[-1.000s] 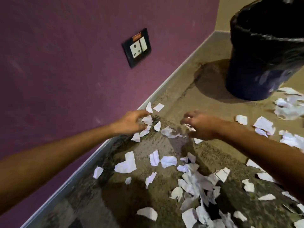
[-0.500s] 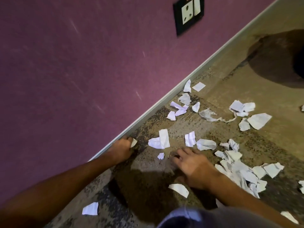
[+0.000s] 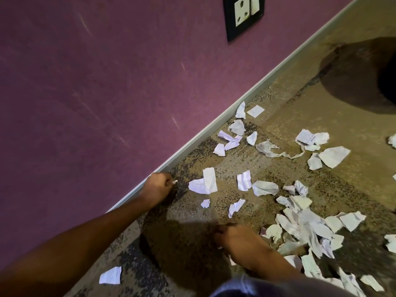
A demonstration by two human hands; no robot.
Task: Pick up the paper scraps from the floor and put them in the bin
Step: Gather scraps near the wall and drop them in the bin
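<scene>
Several white paper scraps lie scattered over the speckled floor, among them a large scrap (image 3: 204, 182) in the middle and a heap (image 3: 308, 228) to the right. My left hand (image 3: 157, 186) is curled into a fist beside the skirting, with a small scrap (image 3: 175, 181) poking out of it. My right hand (image 3: 237, 241) is low over the floor near the heap, its fingers curled down over a scrap at their tips. A lone scrap (image 3: 110, 275) lies near my left forearm. Only the bin's dark shadow (image 3: 360, 78) and its edge show at the upper right.
A purple wall (image 3: 96, 82) with a pale skirting (image 3: 214, 127) runs diagonally along the left. A black socket plate (image 3: 243, 16) sits on the wall at the top. Grey cloth over my knee (image 3: 267, 286) fills the bottom edge.
The view has dropped away from the bin. Both hands came back from the far scraps toward me; the left now grips a scrap by the skirting, and the right has slid nearer, curling over the floor.
</scene>
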